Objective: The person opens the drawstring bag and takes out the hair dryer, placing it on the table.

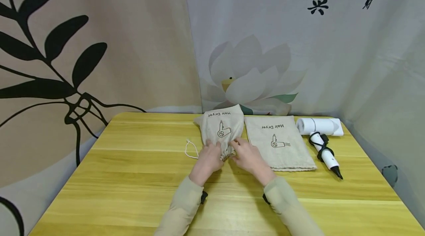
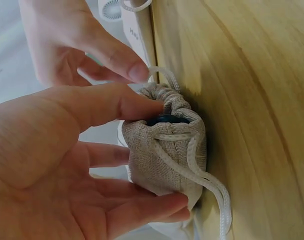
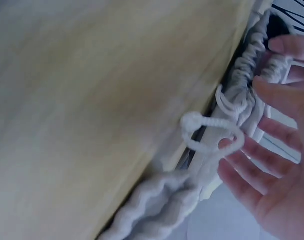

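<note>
A beige drawstring bag [image 1: 221,121], printed "Hair Dryer" with a dryer drawing, lies bulging on the table, its gathered mouth toward me. My left hand [image 1: 211,155] grips the left side of this mouth; in the left wrist view its thumb is at the rim and its fingers lie along the cloth. Something dark [image 2: 167,119] shows inside the opening. My right hand [image 1: 248,155] pinches the right side of the gathered rim. White drawstrings [image 2: 204,175] hang from the mouth in the left wrist view, and a knotted cord loop [image 3: 212,145] dangles beside the right fingers.
A second, flat "Hair Dryer" bag [image 1: 280,143] lies right of the bulging one. Beyond it are a white cylinder [image 1: 320,126] with a vented end and a white styling handle [image 1: 325,155] wrapped in its black cord. A patterned curtain [image 1: 149,44] hangs behind the wooden table [image 1: 132,191].
</note>
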Tool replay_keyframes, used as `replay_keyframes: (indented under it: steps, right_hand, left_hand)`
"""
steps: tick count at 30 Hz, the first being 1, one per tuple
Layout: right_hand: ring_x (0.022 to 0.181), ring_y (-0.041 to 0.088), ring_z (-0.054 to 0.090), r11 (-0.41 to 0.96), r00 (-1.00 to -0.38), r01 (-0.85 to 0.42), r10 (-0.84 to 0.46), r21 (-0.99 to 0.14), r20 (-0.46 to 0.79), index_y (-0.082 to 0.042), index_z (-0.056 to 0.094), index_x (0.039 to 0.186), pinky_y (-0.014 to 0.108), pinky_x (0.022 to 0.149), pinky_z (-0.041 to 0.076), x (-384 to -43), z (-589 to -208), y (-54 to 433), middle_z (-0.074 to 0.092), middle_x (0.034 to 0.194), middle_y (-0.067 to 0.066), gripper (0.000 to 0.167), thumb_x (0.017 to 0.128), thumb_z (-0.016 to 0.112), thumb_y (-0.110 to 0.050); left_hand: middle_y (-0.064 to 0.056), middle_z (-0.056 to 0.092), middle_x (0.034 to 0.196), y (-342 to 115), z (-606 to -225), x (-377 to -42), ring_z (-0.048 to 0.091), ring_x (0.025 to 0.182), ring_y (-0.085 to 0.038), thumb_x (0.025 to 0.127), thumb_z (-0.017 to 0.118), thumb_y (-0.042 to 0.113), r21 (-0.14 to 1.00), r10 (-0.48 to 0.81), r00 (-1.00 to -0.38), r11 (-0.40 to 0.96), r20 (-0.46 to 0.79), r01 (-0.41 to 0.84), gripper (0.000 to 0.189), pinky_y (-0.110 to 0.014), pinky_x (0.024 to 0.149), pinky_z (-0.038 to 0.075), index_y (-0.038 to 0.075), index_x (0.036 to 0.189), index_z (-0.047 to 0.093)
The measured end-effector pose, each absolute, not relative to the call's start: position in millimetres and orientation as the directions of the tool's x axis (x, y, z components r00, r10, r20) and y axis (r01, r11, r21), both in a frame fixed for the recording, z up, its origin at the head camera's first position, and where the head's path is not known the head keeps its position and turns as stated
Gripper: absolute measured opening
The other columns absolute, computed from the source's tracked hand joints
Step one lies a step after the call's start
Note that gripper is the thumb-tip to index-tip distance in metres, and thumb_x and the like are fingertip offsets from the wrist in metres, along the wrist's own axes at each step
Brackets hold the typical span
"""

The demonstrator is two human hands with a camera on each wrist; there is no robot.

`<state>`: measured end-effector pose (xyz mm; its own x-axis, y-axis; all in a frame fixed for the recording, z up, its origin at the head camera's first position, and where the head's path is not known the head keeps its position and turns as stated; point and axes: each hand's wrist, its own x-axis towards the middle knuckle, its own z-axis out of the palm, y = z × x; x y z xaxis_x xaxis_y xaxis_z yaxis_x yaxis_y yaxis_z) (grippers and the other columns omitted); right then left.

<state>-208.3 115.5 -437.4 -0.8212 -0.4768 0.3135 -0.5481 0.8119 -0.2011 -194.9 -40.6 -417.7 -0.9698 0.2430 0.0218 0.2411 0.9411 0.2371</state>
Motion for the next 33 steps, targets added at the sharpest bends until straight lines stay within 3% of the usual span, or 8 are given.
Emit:
replay_keyframes:
  steps: [3,9,14,21,33]
  right_hand:
    - [0.092,0.027,0.063,0.813,-0.822,-0.548,-0.479,-0.198,0.31,-0.009,0.061,0.113,0.041,0.071,0.055,-209,-438,111,0.063,0.104,0.009,0.045,0.073,0.08,-0.016]
    - [0.078,0.024,0.062,0.822,-0.802,-0.555,-0.489,-0.126,0.343,-0.008,0.061,0.105,0.037,0.061,0.052,-212,-441,105,0.062,0.092,0.008,0.04,0.072,0.081,-0.018]
    - [0.07,0.022,0.06,0.838,-0.789,-0.545,-0.495,-0.04,0.364,-0.009,0.06,0.098,0.034,0.055,0.049,-213,-441,100,0.059,0.083,0.005,0.033,0.073,0.079,-0.02]
    - [0.066,0.023,0.059,0.852,-0.765,-0.517,-0.502,0.081,0.403,-0.01,0.059,0.088,0.034,0.05,0.048,-211,-441,88,0.06,0.079,0.006,0.026,0.075,0.077,-0.023]
    - [0.066,0.024,0.058,0.852,-0.763,-0.514,-0.506,0.098,0.403,-0.012,0.061,0.089,0.035,0.049,0.048,-212,-443,85,0.061,0.08,0.008,0.015,0.081,0.072,-0.019]
  left_hand:
    - [-0.021,0.056,0.09,-41,-418,-194,0.062,0.072,-0.032,0.07,0.078,0.016,0.235,0.25,-0.967,0.939,0.045,0.253,0.04,-0.039,0.062,0.054,-0.005,0.099,0.06]
    - [-0.018,0.059,0.079,-41,-417,-192,0.062,0.068,-0.029,0.071,0.076,0.012,0.207,0.266,-0.959,0.937,0.099,0.282,0.02,-0.038,0.057,0.053,-0.002,0.076,0.062]
    - [-0.014,0.063,0.071,-39,-417,-190,0.062,0.066,-0.027,0.071,0.077,0.01,0.123,0.3,-0.932,0.937,0.201,0.328,0.016,-0.036,0.054,0.052,0.003,0.066,0.063]
    - [-0.01,0.064,0.067,-40,-421,-190,0.062,0.064,-0.025,0.067,0.077,0.005,-0.001,0.342,-0.884,0.933,0.32,0.36,0.016,-0.034,0.055,0.052,0.007,0.063,0.062]
    - [-0.011,0.065,0.071,-42,-417,-191,0.062,0.067,-0.027,0.068,0.076,0.002,0.055,0.308,-0.911,0.941,0.275,0.335,0.013,-0.035,0.057,0.054,0.006,0.069,0.064]
